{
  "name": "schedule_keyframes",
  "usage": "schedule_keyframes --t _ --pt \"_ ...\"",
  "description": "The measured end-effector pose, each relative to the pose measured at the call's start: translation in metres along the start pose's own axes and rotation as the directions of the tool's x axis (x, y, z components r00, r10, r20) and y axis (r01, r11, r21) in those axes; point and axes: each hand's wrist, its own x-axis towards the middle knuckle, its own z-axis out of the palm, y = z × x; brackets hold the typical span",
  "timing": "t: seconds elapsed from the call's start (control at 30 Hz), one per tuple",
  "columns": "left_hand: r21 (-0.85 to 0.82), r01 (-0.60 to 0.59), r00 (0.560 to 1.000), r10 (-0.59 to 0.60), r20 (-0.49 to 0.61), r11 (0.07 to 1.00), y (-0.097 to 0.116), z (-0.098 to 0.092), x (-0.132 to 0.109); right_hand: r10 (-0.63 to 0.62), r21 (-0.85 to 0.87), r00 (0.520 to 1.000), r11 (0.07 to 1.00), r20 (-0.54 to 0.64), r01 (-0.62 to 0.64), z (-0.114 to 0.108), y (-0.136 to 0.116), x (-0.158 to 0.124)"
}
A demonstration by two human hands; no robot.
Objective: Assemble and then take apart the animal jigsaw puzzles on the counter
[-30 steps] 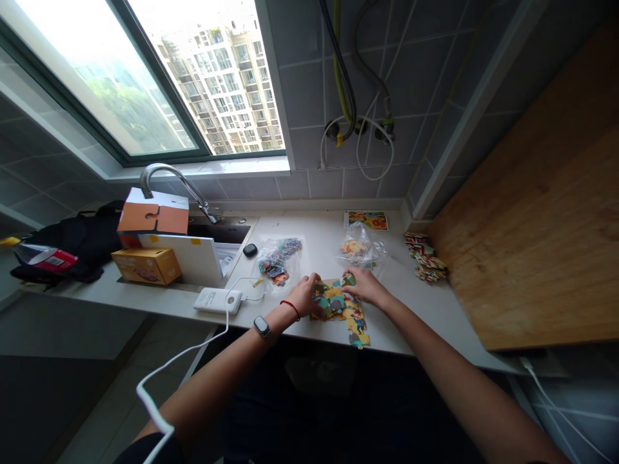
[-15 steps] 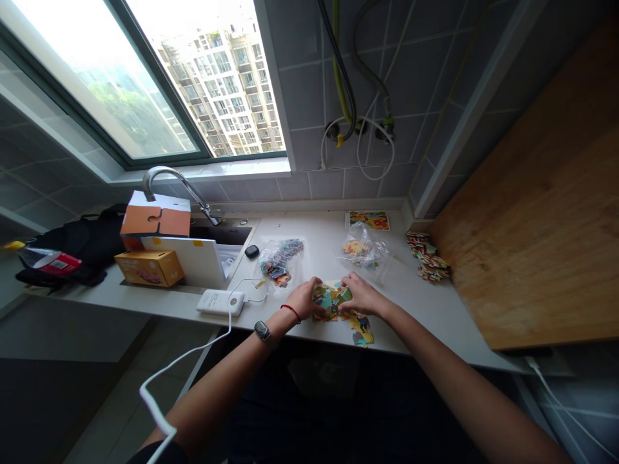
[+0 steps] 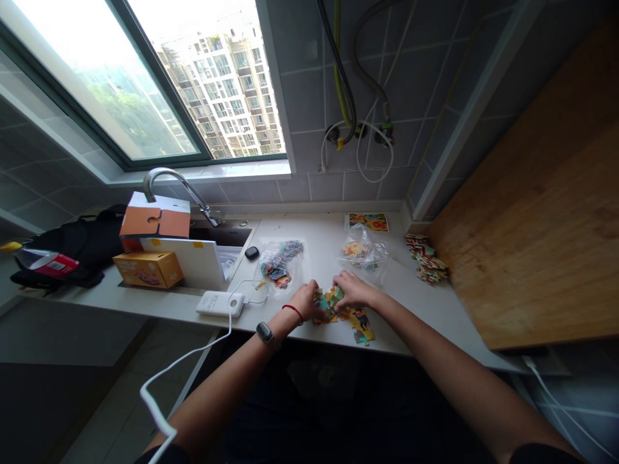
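Between my hands, near the counter's front edge, is a joined patch of green and yellow puzzle pieces (image 3: 328, 303). My left hand (image 3: 308, 303) grips its left side, thumb and fingers on the edge. My right hand (image 3: 352, 291) closes on its right side, and part of the patch is hidden by the fingers. Just right of the patch, partly under my right hand, lie more joined yellow pieces (image 3: 362, 325). Behind the hands are a clear bag of blue and orange pieces (image 3: 280, 263) and a clear bag of yellow pieces (image 3: 360, 248).
A picture card (image 3: 370, 222) lies by the wall. Stacked pieces (image 3: 426, 259) sit beside the wooden panel (image 3: 527, 212). To the left are a white power bank (image 3: 220, 303) with a cable, a black case (image 3: 252, 252), an orange box (image 3: 149, 269) and the sink (image 3: 232, 235).
My right hand has shifted left, closer to my left hand. The puzzle patch between them looks narrower, and more of the yellow pieces on the right shows.
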Motion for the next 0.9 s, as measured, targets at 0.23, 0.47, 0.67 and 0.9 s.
schedule_keyframes --t 0.23,0.47,0.67,0.9 --pt "-0.03 0.008 1.0 -0.008 0.014 1.0 0.001 -0.002 0.003 -0.011 -0.033 0.998 0.999 0.059 0.013 -0.001 -0.003 0.002" --pt "-0.13 -0.03 0.999 0.025 -0.038 0.991 0.001 -0.003 -0.002 -0.028 0.091 1.0 0.995 -0.013 0.029 0.005 -0.001 -0.009" --pt "-0.367 -0.078 0.995 0.047 -0.091 0.927 -0.001 0.0 -0.007 -0.057 0.18 0.998 0.982 -0.027 0.061 0.007 0.002 -0.01" --pt "-0.646 -0.152 0.984 0.052 -0.17 0.748 0.004 0.003 -0.013 -0.081 0.091 0.992 0.992 -0.098 0.09 0.002 -0.002 -0.01"
